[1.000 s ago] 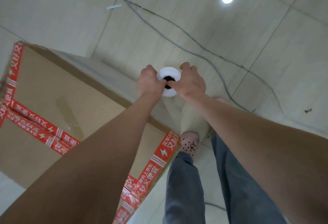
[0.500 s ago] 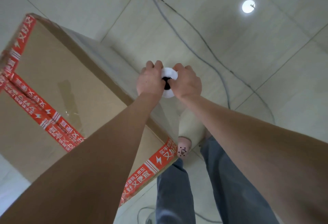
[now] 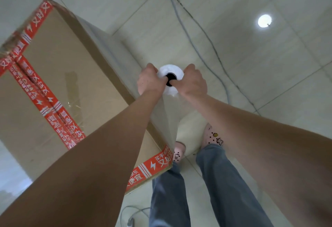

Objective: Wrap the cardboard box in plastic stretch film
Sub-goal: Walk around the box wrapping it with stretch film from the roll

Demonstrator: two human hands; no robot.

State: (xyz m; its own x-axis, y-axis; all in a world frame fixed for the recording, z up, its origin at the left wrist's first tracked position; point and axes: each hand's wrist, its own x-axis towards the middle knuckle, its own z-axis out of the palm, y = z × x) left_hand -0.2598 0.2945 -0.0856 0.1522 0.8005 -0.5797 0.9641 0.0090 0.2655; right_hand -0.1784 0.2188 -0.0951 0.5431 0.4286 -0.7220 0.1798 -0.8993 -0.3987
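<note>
Vs 0.5 s ago: both hands still on the roll, same grip. The right shoe [image 3: 212,137] now shows in full ahead of the left shoe [image 3: 177,153]; the lamp glare [image 3: 264,21] sits lower in frame.

Left hand [image 3: 150,81] and right hand [image 3: 193,83] clench the white stretch film roll [image 3: 170,70] from 9 and 3 o'clock, thumbs at its dark core. It is seen end-on, round, just beside the box's long side. Clear film [image 3: 167,119] runs glossy and wrinkled from it toward 6, to the box's near corner.

Cardboard box [image 3: 59,75] lies at 9 o'clock of the roll: matte brown, rectangular, w/ red printed tape [image 3: 59,119] along seams and edges.

Floor [image 3: 269,92]: pale glossy tiles, thin grout lines. A grey cable [image 3: 197,34] trails off toward 12.
</note>
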